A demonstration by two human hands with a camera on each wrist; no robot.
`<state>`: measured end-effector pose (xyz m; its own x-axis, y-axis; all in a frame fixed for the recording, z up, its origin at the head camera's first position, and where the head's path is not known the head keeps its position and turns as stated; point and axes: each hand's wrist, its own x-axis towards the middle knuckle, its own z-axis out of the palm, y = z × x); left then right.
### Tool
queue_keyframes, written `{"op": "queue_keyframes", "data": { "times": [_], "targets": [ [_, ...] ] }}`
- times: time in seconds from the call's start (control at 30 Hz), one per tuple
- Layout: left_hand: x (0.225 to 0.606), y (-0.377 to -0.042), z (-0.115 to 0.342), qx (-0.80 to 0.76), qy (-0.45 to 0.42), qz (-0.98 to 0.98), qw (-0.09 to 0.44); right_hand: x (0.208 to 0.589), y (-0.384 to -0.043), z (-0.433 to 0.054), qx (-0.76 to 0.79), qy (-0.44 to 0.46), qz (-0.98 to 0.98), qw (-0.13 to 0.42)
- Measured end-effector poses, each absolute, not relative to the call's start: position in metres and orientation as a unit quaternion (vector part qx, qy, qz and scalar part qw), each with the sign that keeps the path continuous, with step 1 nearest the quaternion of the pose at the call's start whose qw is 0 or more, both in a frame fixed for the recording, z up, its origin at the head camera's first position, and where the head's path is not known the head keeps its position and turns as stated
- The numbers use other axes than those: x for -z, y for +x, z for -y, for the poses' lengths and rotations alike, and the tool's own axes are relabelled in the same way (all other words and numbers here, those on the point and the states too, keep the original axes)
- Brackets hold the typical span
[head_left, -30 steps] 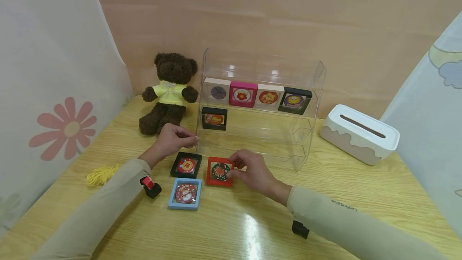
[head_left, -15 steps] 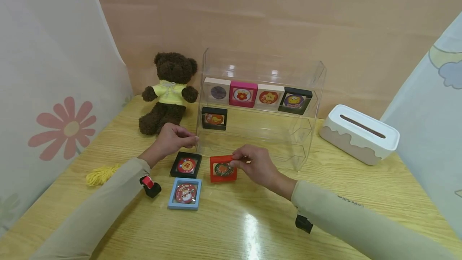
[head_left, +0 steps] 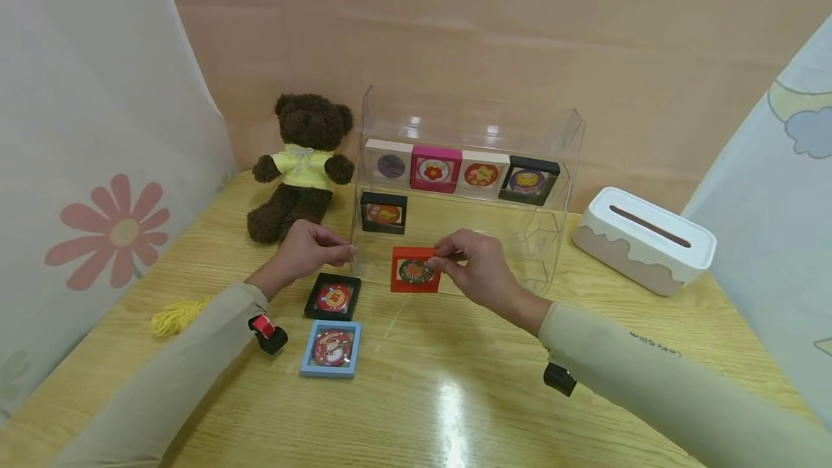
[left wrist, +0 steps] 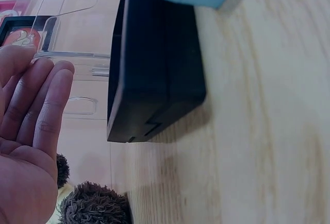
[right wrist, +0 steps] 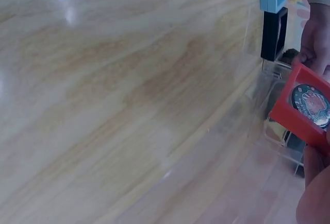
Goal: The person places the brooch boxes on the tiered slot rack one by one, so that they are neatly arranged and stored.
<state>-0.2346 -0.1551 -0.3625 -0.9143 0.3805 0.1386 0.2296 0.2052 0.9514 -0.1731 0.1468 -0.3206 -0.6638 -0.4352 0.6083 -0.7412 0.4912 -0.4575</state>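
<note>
My right hand pinches the right edge of a red square display frame with a round green badge inside. It holds this frame raised in front of the lower tiers of a clear acrylic display rack. With thumb and fingertips, my left hand grips the rack's left front edge. Four-sided frames in white, pink and black stand along the rack's upper tier. One black frame is at the left of the tier below. On the table lie another black frame and a light blue frame.
A brown teddy bear in a yellow top sits left of the rack. Yellow yarn lies by my left forearm. A white and beige tissue box stands to the right. A pinkish backdrop hangs behind.
My right hand has lifted the red frame off the table and carried it up and forward toward the rack. My left hand stays at the rack's left edge.
</note>
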Motion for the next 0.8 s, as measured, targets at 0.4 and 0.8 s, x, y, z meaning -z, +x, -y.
{"op": "queue_keyframes", "data": {
  "times": [0.4, 0.8],
  "targets": [
    [0.363, -0.234, 0.155, -0.601, 0.197, -0.772, 0.063, 0.295, -0.189, -0.159, -0.329, 0.321, 0.847, 0.267],
    [0.363, -0.234, 0.155, -0.598, 0.2, -0.773, 0.062, 0.275, -0.208, -0.162, -0.325, 0.323, 0.824, 0.333]
  ]
}}
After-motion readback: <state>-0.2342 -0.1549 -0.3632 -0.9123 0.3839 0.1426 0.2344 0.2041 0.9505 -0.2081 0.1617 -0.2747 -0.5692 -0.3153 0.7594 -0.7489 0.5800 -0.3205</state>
